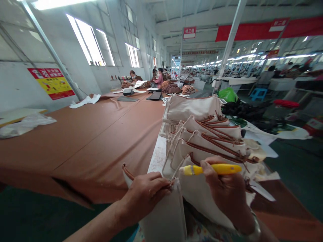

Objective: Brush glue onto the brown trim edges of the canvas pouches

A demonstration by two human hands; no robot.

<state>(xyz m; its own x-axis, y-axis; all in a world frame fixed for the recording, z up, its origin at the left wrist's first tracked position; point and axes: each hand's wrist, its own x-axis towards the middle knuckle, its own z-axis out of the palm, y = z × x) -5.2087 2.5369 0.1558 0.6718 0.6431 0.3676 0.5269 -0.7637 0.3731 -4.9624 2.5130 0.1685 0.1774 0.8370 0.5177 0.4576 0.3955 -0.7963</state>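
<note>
Over here the person's right hand (225, 188) has its fingers wrapped round a yellow brush (224, 168), bristles pointing left, near the top corner of a cream bag (164, 215). The left hand (148, 188) pinches that bag by its upper edge, in front of the lap. Just beyond, more cream bags (209, 143) with brown trim lean together on the table (101, 131); co-workers (158, 78) sit far behind.

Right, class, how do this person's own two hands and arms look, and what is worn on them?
The left hand wears no glove, and no sleeve shows on its forearm. The right hand is gloveless too, with a pale band around its wrist; bangle or watch, I cannot tell.
</note>
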